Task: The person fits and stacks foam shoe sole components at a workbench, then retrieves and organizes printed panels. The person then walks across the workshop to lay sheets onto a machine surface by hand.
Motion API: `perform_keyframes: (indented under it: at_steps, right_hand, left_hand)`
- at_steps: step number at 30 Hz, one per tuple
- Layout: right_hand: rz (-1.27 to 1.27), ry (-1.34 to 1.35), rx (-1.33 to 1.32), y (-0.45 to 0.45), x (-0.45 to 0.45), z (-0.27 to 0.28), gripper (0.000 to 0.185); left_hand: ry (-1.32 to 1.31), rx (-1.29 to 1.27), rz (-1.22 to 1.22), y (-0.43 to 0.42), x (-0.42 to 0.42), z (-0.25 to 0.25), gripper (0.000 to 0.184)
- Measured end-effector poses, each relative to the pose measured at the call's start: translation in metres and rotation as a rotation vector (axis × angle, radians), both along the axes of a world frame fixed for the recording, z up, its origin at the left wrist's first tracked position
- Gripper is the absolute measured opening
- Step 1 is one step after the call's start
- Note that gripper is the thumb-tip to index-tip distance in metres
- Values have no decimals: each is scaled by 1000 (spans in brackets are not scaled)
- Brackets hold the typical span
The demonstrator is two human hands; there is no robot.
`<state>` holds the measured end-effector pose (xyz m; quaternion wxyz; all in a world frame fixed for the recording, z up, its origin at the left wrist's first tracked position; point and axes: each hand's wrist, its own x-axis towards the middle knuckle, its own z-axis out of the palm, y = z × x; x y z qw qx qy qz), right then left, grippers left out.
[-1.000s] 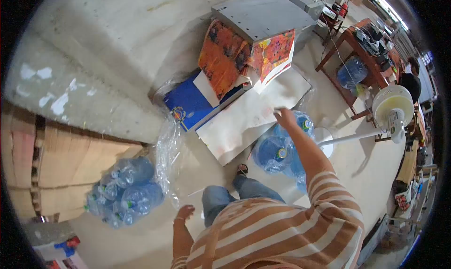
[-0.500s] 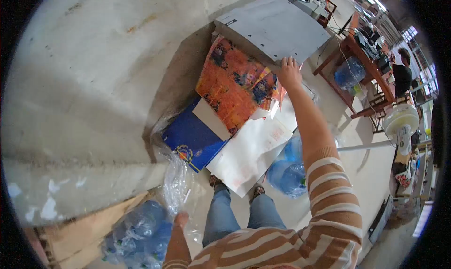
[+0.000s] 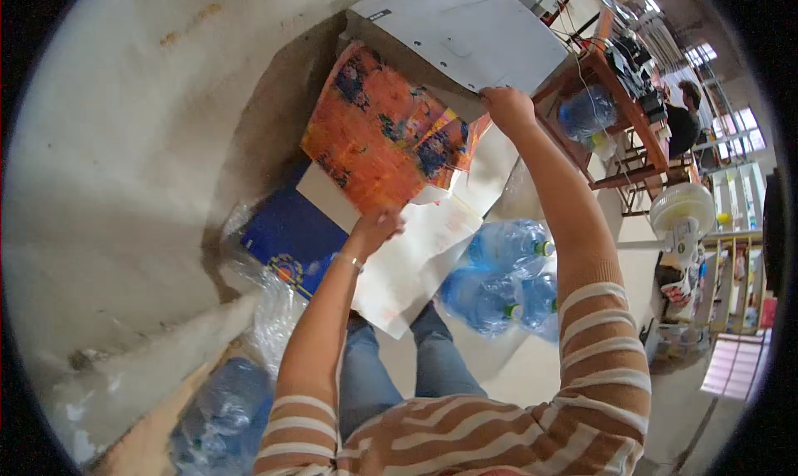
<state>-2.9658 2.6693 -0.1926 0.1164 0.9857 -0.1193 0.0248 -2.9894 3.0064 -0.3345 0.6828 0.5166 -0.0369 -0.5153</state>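
My right hand (image 3: 509, 108) is closed over the near corner of a large pale grey panel (image 3: 470, 31), which has small dark spots and a label. Below the panel is a creased orange sheet with a dark floral pattern (image 3: 366, 139). My left hand (image 3: 378, 228), slightly blurred, is at that sheet's lower corner with its fingers curled; whether they pinch the sheet is hidden. Under my left hand a white sheet (image 3: 395, 289) slopes toward my feet. Beside it a blue board with a yellow emblem (image 3: 287, 231) is partly covered.
Large blue water bottles (image 3: 495, 276) stand on the floor at right. Clear plastic wrap (image 3: 278, 314) and a wrapped blue bottle (image 3: 220, 418) lie at lower left, beside the wall. Farther right are a fan (image 3: 683, 214), a wooden table (image 3: 636, 102) and a seated person (image 3: 683, 123).
My left hand has risen from the plastic wrap to the orange sheet's lower corner. My right hand's fingers, formerly extended on the panel, now curl over its corner. The view has shifted right.
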Motion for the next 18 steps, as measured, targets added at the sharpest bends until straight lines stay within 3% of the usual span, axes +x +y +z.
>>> perform_keyframes:
  at_steps: [2,4,8,11,13,14,17,18]
  right_hand:
    - [23,-52,68,-2,-5,2,20]
    - [-111,70,146,5,-5,18,18]
    - [178,-116,305,-18,-4,28,20]
    - [285,-132,137,-27,2,44,25]
    - [369,199,-39,-31,10,40,38]
    - [318,144,-4,-25,8,28,26]
    - [273,256,-114,-11,4,21,19]
    - [199,240,-27,-10,4,14,18]
  left_hand:
    - [-128,52,4,-50,3,60,23]
    - [-204,-138,79,-98,14,61,24]
    - [100,-332,359,-180,42,64,23]
    - [145,-318,425,-214,61,75,30]
    - [187,-332,459,-225,65,77,31]
    - [220,-348,489,-227,65,77,32]
    - [309,-343,564,-228,60,84,35]
    - [311,-338,567,-228,60,85,35]
